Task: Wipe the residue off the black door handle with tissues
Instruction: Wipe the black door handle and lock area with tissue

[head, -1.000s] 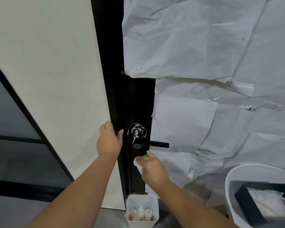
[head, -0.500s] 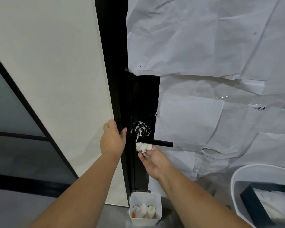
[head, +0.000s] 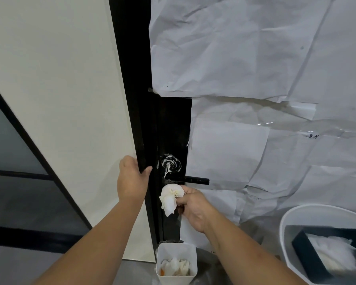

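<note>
Head view, left hand (head: 132, 179): I see it gripping the black door edge (head: 141, 140), fingers wrapped round.
Right hand (head: 192, 208): pinches a crumpled tissue (head: 170, 197) just under the handle.
Door handle (head: 190, 179): horizontal.
Residue (head: 170, 164): white swirl above its base.

The grey floor (head: 138, 272) carries a small white square bin (head: 176, 262), which stands near the foot of the black door and holds crumpled used tissues (head: 175, 268), some stained orange. To the far right stands a larger white round tub (head: 296, 219). Inside it lies a dark box (head: 308, 258) with white tissue material in it.
</note>
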